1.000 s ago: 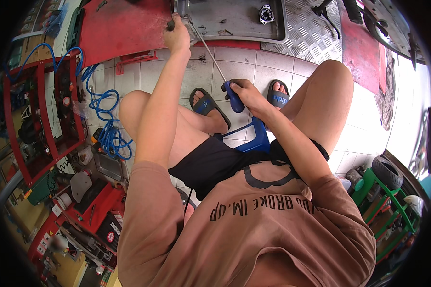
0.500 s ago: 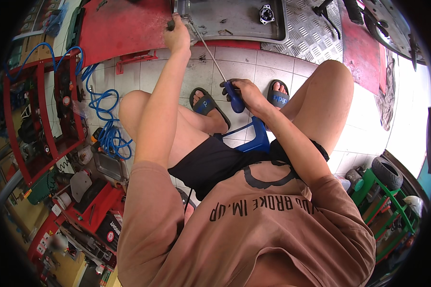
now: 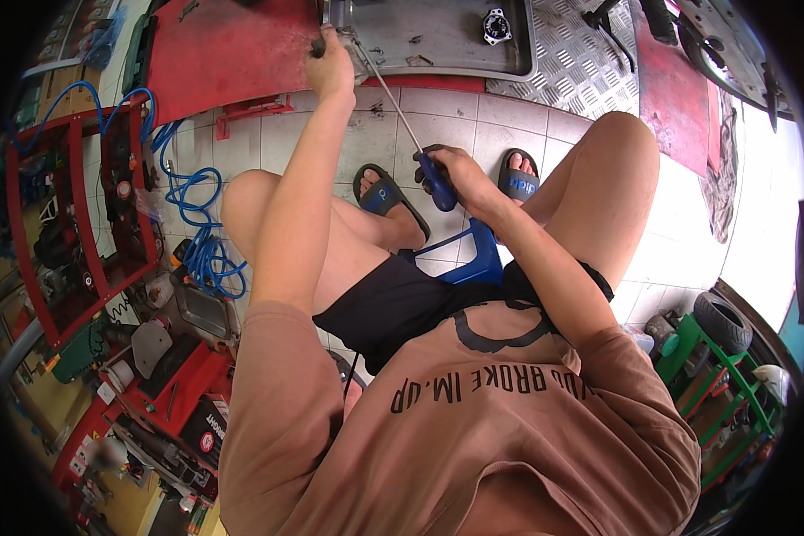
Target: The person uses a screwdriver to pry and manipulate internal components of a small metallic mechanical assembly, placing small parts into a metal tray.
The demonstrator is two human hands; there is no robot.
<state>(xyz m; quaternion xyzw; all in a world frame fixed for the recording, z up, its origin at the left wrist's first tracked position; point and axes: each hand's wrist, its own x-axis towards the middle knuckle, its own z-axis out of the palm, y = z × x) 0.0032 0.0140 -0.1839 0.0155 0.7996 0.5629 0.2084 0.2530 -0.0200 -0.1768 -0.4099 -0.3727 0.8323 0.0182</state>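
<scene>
I sit on a low blue stool over a tiled floor. My right hand is closed around the blue handle of a long screwdriver, whose thin metal shaft runs up and left to a grey metal part lying on the red lift platform. My left hand reaches far forward and grips a small dark piece at the near left corner of that grey part, right by the screwdriver's tip. My feet in dark blue slippers rest on the tiles below the platform.
A coiled blue air hose and a red tool trolley stand at the left. Red toolboxes lie at the lower left. Checker-plate metal is at the upper right, a green rack with a small tyre at the right.
</scene>
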